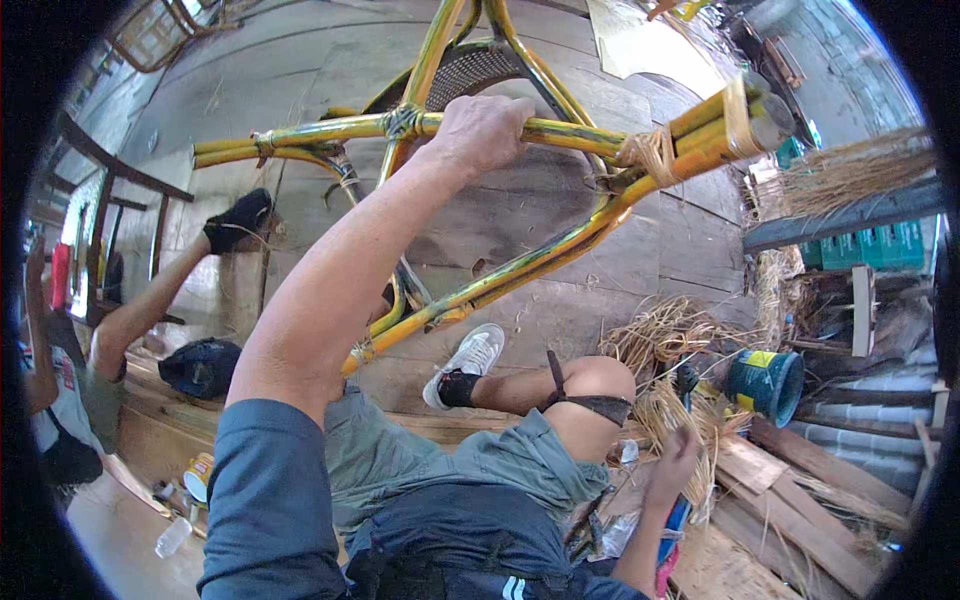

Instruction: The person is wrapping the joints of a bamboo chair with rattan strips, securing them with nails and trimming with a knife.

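A: Dark blue sleeve [268, 490] nearest, on the body side of the left grip [487, 128]. Frame?
B: In that grip, clamped round it: yellow cane frame [575, 135], spreading both sides.
A: Right grip [672, 468]?
B: Beside loose fibre strips [714, 440]; can't tell whether closed. Teal bucket [752, 384] beyond.

At the upper left we see a cane-and-wood chair [150, 36], with a dark wooden frame [140, 182] below it. We find a yellow-and-white tin [199, 478] and a clear plastic bottle [173, 537] at lower left, a teal bucket [785, 388] at right, and green crates [872, 246] at upper right.
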A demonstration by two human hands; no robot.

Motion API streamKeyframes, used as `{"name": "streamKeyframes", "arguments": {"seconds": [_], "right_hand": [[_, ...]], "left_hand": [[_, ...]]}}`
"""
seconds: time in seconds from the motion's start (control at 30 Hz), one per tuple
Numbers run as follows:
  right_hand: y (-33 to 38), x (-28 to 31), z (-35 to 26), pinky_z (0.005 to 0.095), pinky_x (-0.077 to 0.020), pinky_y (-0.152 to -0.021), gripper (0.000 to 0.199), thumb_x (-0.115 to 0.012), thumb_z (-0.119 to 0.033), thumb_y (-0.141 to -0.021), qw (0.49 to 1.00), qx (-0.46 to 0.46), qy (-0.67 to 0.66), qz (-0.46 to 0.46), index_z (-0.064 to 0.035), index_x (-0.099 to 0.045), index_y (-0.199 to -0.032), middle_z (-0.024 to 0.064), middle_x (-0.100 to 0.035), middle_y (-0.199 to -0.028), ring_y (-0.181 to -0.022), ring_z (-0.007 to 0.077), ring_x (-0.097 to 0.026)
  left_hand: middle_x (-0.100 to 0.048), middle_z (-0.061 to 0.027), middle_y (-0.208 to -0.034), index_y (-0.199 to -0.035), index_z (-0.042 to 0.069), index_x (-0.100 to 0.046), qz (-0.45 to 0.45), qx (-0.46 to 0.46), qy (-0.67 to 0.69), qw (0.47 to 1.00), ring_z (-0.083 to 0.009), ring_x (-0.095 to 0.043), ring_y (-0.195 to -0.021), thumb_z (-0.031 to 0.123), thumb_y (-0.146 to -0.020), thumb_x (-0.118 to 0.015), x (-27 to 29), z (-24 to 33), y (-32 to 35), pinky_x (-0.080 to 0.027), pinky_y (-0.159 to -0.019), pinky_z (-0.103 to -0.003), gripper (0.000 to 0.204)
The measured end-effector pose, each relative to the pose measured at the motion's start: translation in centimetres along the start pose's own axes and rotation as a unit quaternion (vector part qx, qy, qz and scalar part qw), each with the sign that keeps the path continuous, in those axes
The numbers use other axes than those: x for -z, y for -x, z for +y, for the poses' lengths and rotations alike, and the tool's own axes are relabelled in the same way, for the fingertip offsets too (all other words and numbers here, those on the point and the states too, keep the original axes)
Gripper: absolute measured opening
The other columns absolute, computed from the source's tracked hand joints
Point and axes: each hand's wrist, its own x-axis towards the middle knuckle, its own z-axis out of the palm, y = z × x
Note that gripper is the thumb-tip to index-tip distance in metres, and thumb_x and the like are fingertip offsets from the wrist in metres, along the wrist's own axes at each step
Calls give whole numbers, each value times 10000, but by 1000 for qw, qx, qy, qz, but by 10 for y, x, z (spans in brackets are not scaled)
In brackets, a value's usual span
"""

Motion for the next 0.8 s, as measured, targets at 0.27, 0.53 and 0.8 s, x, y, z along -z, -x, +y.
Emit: {"name": "streamKeyframes", "arguments": {"seconds": [0.27, 0.53, 0.8], "right_hand": [[-141, -4, -227, 346, -412, -933, 347, -512, -198, -912, 887, 402, -227, 25, 0, -512, -1196, 124, -543, -1179, -1094, 223, -522], [-184, -35, -324, 281, -446, -879, 364, -553, -252, -906, 902, 423, 60, -66, -13, -556, -1179, 123, -602, -1097, -1012, 161, -562], [-205, -25, -320, 301, -466, -867, 666, -376, -564, -900, 937, 311, 42, -153, -9, -484, -1251, 113, -605, -1068, -980, 184, -577]], "left_hand": [[-606, -93, -777, -787, 91, -565, 127, -7, 11, 992, -284, -605, -773, 195, -665, -701, -19, -16, 6, -467, -657, -422, 211], [-606, -79, -715, -735, 88, -567, 223, -20, 14, 974, -272, -608, -721, 162, -719, -626, -24, -15, 9, -443, -664, -386, 95], [-572, -111, -993, -1069, 82, -579, 310, 23, 240, 920, -272, -504, -1014, 201, -692, -689, -17, 44, 62, -378, -868, -460, 410]]}}
